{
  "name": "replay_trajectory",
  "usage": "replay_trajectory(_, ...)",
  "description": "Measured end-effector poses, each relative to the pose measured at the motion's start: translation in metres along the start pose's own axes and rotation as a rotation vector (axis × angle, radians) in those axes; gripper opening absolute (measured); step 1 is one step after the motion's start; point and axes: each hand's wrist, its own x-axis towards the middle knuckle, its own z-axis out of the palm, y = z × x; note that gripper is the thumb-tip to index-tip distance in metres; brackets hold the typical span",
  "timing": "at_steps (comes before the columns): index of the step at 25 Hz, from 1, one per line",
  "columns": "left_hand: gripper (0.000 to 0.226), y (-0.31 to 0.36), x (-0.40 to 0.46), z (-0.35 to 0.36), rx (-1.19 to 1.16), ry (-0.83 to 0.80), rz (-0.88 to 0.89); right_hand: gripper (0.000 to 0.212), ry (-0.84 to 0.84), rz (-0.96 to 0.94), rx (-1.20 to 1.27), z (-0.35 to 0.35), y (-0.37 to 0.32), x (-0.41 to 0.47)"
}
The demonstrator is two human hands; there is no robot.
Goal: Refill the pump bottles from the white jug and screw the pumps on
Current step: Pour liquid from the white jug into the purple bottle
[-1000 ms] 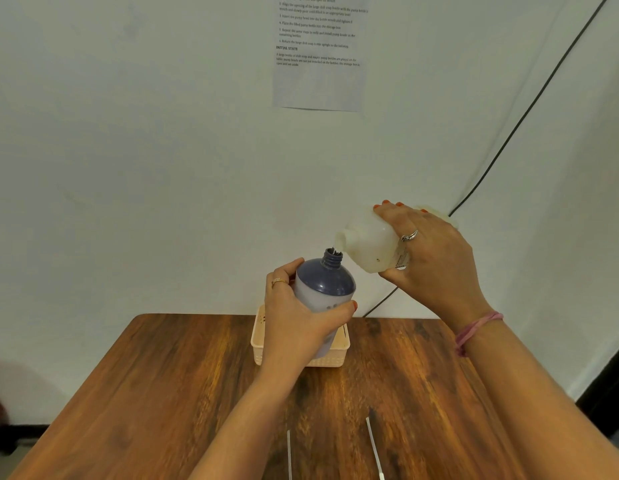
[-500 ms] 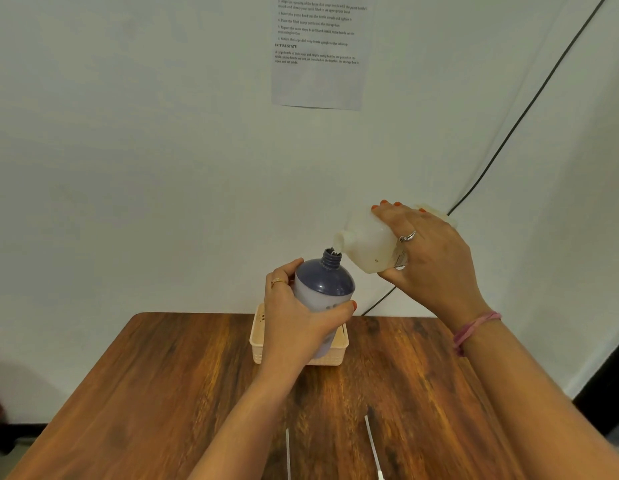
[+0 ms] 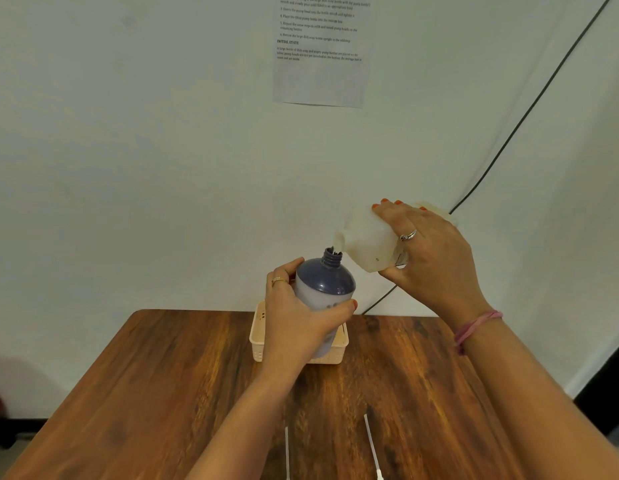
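My left hand (image 3: 297, 320) grips a round pump bottle (image 3: 327, 284) with a dark blue shoulder and a threaded open neck, held above the table. My right hand (image 3: 429, 261) holds the white jug (image 3: 368, 242) tipped on its side, its spout just over the bottle's neck. A short white stream runs from the spout into the neck. Two thin white pump tubes (image 3: 370, 445) lie on the table near the front edge; their pump heads are out of view.
A small cream basket (image 3: 258, 336) stands at the back of the wooden table (image 3: 162, 375), partly behind my left hand. A white wall with a printed sheet (image 3: 320, 53) and a black cable (image 3: 509, 133) rises right behind the table.
Hardly anything differs: both hands keep their grips, with the jug staying tilted over the bottle's neck.
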Motion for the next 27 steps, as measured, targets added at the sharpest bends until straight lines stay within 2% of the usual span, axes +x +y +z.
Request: replay_trajectory(27,0.086,-0.0007,0.0002,0.0052,-0.008,-0.012,-0.007,0.072,-0.018,-0.005,0.009,0.0022,0.0050,-0.0012)
